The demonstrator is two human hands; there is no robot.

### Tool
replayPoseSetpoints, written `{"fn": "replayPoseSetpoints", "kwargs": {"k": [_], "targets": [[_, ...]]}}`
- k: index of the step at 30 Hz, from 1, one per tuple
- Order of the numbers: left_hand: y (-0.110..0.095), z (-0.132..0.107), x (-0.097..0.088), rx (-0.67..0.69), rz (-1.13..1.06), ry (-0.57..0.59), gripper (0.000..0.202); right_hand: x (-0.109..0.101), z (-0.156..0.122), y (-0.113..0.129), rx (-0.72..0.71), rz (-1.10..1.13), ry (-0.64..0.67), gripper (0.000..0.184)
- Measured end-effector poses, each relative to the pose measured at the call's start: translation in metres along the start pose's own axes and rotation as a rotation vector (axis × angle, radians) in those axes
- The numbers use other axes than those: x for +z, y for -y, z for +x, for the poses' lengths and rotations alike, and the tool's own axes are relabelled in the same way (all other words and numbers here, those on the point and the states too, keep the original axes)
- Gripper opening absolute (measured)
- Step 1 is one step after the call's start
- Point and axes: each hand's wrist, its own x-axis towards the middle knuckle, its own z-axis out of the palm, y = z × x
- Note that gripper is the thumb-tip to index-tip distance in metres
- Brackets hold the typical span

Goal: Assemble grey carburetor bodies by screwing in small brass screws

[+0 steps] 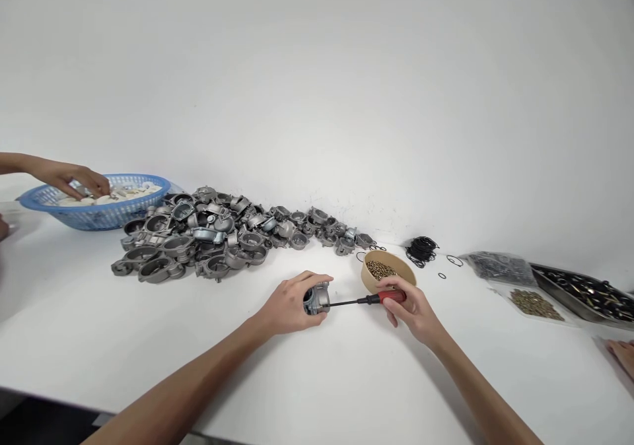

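Note:
My left hand (290, 305) is closed around a small grey metal housing (317, 298) resting on the white table (317, 379). My right hand (413, 309) grips a red-handled screwdriver (384, 298) lying nearly level, its black shaft pointing left with the tip at the housing. A tan bowl of small brass screws (387, 271) stands just behind my right hand.
A large heap of grey metal housings (212, 234) lies at the back left. Another person's hand (74, 179) reaches into a blue basket (99, 212). Black rubber rings (422, 249), bags of small parts (532, 301) and a metal tray (589, 293) sit at the right.

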Motion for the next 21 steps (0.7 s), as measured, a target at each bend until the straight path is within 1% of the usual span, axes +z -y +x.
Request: {"fn": "replayPoseSetpoints", "kwargs": {"k": [3, 7, 9, 11, 16, 19, 21], "targets": [[0.0004, -0.0001, -0.0004, -0.003, 0.001, 0.009, 0.06, 0.0009, 0.0002, -0.0003, 0.015, -0.03, -0.036, 0.035], [0.001, -0.0002, -0.0004, -0.007, 0.001, 0.005, 0.06, 0.0013, -0.0002, 0.0017, -0.028, 0.029, 0.019, 0.03], [0.0014, -0.0002, -0.0003, -0.004, 0.003, 0.007, 0.06, 0.0018, -0.0004, 0.0032, 0.003, 0.021, 0.003, 0.027], [0.0017, -0.0001, -0.0001, -0.004, 0.004, 0.006, 0.061, 0.0025, -0.0006, 0.0046, 0.021, 0.003, -0.019, 0.027], [0.0026, 0.0001, 0.0007, -0.01, 0.012, 0.002, 0.06, 0.0018, -0.0011, 0.0061, -0.02, 0.072, 0.027, 0.025], [0.0042, -0.0001, 0.0012, 0.009, 0.018, -0.004, 0.06, 0.0009, -0.0013, 0.0058, 0.004, 0.06, -0.01, 0.021], [0.0056, -0.0003, 0.0015, 0.035, 0.021, -0.004, 0.061, 0.001, -0.0013, 0.0055, 0.038, 0.065, -0.011, 0.023]]}}
